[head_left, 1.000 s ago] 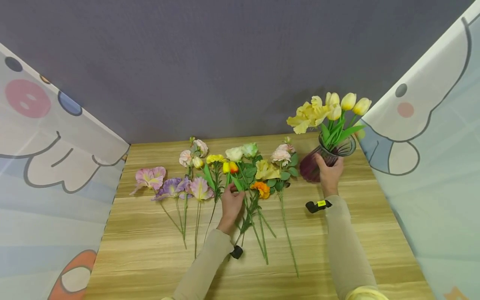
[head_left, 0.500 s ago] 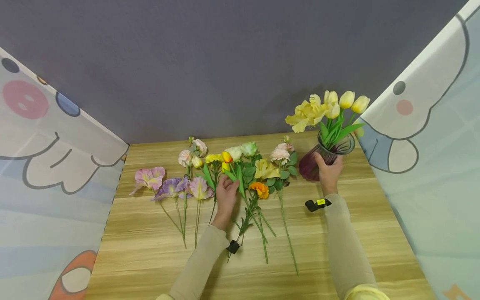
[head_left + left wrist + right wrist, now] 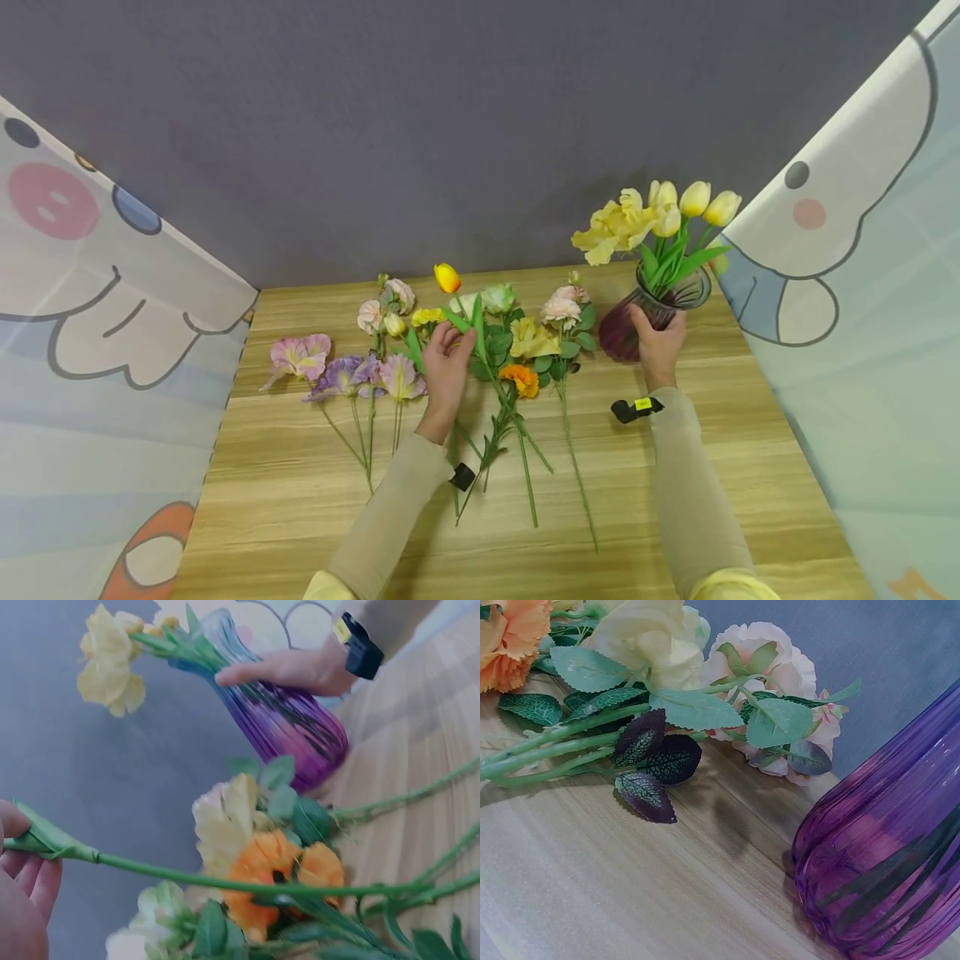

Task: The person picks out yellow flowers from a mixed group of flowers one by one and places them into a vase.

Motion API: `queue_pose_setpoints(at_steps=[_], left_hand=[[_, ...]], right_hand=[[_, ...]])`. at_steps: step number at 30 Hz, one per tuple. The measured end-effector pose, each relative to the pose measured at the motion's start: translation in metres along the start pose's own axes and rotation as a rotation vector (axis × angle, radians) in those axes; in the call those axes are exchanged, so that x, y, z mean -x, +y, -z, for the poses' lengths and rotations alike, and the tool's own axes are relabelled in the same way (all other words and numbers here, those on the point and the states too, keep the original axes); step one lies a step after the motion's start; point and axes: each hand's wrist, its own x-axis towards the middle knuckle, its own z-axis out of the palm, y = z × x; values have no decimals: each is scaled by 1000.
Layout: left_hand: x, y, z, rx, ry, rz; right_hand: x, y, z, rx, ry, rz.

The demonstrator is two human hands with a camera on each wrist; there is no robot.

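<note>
The left hand [image 3: 447,372] pinches the leafy green stem of an orange-yellow tulip [image 3: 447,278], whose bloom stands above the other flowers. In the left wrist view its stem [image 3: 225,882] runs across an orange flower [image 3: 262,866], and the left hand [image 3: 24,900] holds it at the leaf base. The right hand [image 3: 662,347] grips the neck of a purple glass vase [image 3: 619,332], which leans to one side. Yellow-white tulips [image 3: 694,200] and a ruffled yellow flower [image 3: 617,229] stand in it. In the right wrist view only the vase's lower part [image 3: 877,877] shows.
Pink and purple flowers [image 3: 302,357] lie at the left of the wooden table [image 3: 300,517]. White, orange and pink blooms [image 3: 561,308] lie between the hands, stems towards the front. A grey wall stands behind, printed panels at both sides.
The left hand has moved up and slightly left, raising the orange-yellow tulip off the other flowers. The right hand and the vase have stayed nearly in place.
</note>
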Motion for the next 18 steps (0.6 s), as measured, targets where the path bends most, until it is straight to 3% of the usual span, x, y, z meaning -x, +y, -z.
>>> queue_pose_setpoints(at_steps=[4, 8, 15, 18], left_hand=[[-7, -8, -4, 15, 7, 30], [-14, -10, -8, 50, 9, 19], [-22, 14, -16, 103, 5, -55], [-25, 28, -21, 175, -9, -80]], right_hand=[[-2, 7, 3, -4, 1, -8], [-8, 23, 8, 19, 10, -30], [-9, 30, 9, 29, 21, -24], [-9, 30, 9, 32, 25, -15]])
